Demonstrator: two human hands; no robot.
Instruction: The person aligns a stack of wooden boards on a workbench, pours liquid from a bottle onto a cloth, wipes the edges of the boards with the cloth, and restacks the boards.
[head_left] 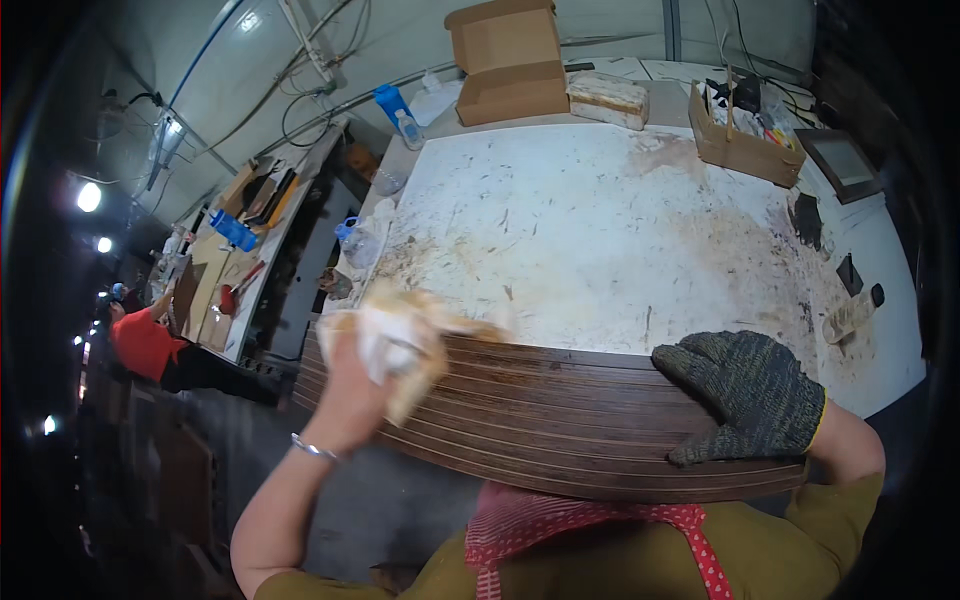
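Cloth (405, 335) is bunched up in the bare left hand (352, 395), fingers closed around it, over the left part of the dark grooved panel (560, 400). That's the head view, the only one here. It's pretty smeared there, so I can't swear the cloth actually touches the panel. The panel lies along the near side of the white table (550, 240), right by the apron (510, 525), probably so both arms reach it without stretching. The gloved right hand (750, 395) rests open on its right end, fingers toward the far edge, thumb nearer the body; my guess is it's steadying the piece. Far side has an open cardboard box (510, 95), a blue bottle (392, 103) to its left and a carton of odds and ends (745, 160) far right, likely parked out of the arms' way. As for labels, no lettering I can read.
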